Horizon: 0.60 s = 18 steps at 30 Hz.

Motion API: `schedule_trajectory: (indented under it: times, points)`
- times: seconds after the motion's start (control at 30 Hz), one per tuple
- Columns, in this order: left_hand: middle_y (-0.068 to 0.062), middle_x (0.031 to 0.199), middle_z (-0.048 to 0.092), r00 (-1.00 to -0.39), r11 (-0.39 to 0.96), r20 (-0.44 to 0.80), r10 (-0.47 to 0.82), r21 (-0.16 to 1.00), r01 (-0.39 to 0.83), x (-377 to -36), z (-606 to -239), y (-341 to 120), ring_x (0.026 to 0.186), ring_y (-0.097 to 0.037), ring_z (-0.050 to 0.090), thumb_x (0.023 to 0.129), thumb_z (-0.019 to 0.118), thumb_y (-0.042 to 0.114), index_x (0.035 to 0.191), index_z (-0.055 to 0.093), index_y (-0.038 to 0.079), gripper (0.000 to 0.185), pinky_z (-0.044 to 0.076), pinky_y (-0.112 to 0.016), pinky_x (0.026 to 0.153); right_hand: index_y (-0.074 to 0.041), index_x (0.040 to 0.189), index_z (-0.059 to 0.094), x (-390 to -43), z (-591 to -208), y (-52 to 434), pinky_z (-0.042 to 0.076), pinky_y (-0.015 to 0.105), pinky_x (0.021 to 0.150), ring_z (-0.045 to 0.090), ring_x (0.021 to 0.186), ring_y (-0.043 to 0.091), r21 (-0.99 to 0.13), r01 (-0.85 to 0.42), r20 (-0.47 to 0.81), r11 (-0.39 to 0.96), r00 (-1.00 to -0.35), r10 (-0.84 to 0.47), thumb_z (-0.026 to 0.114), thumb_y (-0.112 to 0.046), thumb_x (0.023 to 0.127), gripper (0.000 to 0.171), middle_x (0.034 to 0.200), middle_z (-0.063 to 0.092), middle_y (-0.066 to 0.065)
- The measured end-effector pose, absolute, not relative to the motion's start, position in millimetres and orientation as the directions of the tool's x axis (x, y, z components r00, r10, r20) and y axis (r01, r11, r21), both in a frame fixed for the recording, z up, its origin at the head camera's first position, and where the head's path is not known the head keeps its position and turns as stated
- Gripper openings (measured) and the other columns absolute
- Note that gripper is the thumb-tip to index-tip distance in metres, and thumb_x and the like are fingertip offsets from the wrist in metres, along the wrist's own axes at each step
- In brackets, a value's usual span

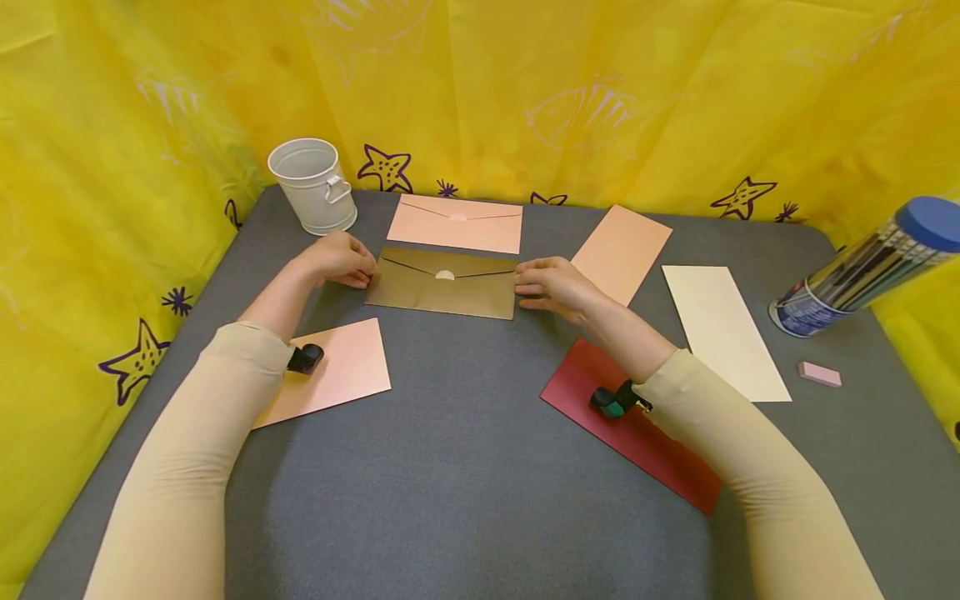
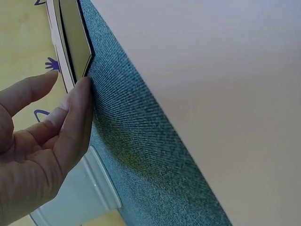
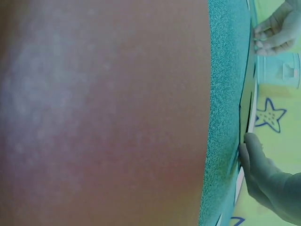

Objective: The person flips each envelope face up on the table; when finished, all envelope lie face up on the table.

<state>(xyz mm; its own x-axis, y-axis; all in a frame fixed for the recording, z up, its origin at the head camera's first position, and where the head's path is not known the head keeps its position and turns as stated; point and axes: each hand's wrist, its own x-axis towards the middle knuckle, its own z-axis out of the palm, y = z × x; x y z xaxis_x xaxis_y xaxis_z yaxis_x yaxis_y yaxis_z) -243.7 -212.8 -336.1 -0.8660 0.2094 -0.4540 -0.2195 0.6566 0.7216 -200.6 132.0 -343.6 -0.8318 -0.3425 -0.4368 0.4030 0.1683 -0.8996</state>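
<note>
A gold envelope with a pale round seal on its flap lies flat on the grey table, between the two hands. At its left edge is my left hand, bent at the wrist with its fingertips right at the edge. The left wrist view shows the thumb standing apart from the other fingers, which touch the envelope's corner. My right hand reaches in from the other side, its fairly straight fingers at the envelope's right edge. Just behind lies a pink envelope with a similar seal.
A white bucket stands at the back left. Beneath the forearms lie a pink envelope and a red envelope. Rightward are a peach envelope, a cream envelope, a pink eraser and a blue-lidded pencil tub.
</note>
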Motion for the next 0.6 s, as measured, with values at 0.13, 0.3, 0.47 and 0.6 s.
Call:
schedule_trajectory:
  times: [0.13,0.3,0.47,0.6]
  points:
    - [-0.009,0.094,0.064,-0.861,0.676,-0.452,0.233,0.712,-0.191,-242.5,-333.6,-213.8,0.073,-0.008,0.063,0.094,0.057,0.009,0.123,0.055,-0.017,0.039,0.06,-0.021,0.07,0.011,0.148,0.028,-201.0,-344.6,131.9,0.036,0.05,0.119,0.038,0.138,0.037,-0.902,0.4,-0.431,0.161,-0.834,-0.344,0.044,-0.006,0.102,0.052,0.157,0.028,0.023]
    - [-0.011,0.104,0.063,-0.855,0.723,-0.427,0.294,0.685,-0.094,-241.0,-331.7,-216.8,0.083,-0.011,0.064,0.094,0.062,0.013,0.125,0.053,-0.014,0.043,0.06,-0.027,0.08,0.011,0.148,0.03,-200.7,-345.6,130.2,0.036,0.049,0.119,0.039,0.138,0.038,-0.916,0.376,-0.402,0.141,-0.864,-0.303,0.043,-0.004,0.101,0.051,0.155,0.031,0.025]
    - [-0.014,0.109,0.063,-0.835,0.776,-0.389,0.39,0.627,0.071,-237.6,-330.6,-222.8,0.092,-0.017,0.059,0.088,0.071,0.015,0.122,0.058,-0.006,0.042,0.052,-0.025,0.082,0.009,0.145,0.036,-195.7,-343.1,124.5,0.041,0.05,0.115,0.045,0.128,0.036,-0.94,0.325,-0.341,0.104,-0.908,-0.245,0.045,-0.002,0.099,0.048,0.152,0.035,0.024]
    - [-0.015,0.109,0.063,-0.78,0.768,-0.389,0.489,0.617,0.174,-233.0,-330.2,-227.1,0.097,-0.021,0.055,0.082,0.077,0.01,0.12,0.062,-0.001,0.042,0.046,-0.023,0.078,0.008,0.143,0.04,-190.6,-342.2,117.0,0.043,0.051,0.113,0.047,0.124,0.033,-0.951,0.297,-0.309,0.085,-0.922,-0.235,0.048,0.001,0.097,0.047,0.149,0.038,0.024]
